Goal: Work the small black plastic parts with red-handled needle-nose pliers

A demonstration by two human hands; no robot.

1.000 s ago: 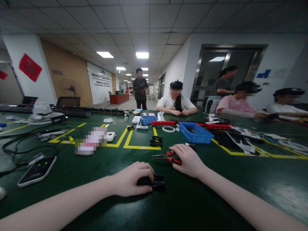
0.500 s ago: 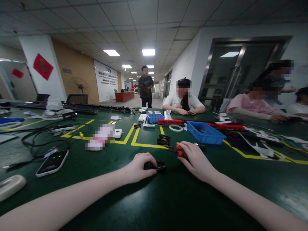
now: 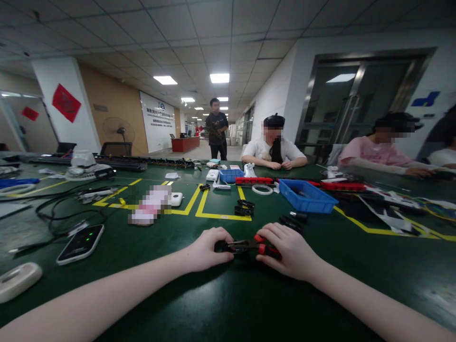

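Observation:
My left hand (image 3: pixel 210 248) is closed around a small black part (image 3: pixel 221 246) on the green table; its exact kind is hard to make out. In my right hand (image 3: pixel 290 249) is a pair of red-handled pliers (image 3: pixel 261 243), gripped by the handles. The dark jaws point left and reach the black part beside my left fingertips. Whether the jaws are clamped on it I cannot tell. Beyond my hands lie small black pieces (image 3: pixel 245 207), and near the right hand a black cylinder (image 3: pixel 298 217).
A blue bin (image 3: pixel 306 198) stands at the right, with a smaller blue bin (image 3: pixel 231 176) farther back. A blurred pink object (image 3: pixel 151 205), a black-screened device (image 3: pixel 80 244) and dark cables (image 3: pixel 53 213) lie to the left. Across the table sits a person (image 3: pixel 274 147).
My right hand has brought the pliers nearer and slightly left, so their jaws now meet the black part at my left hand. The left hand has stayed nearly in place.

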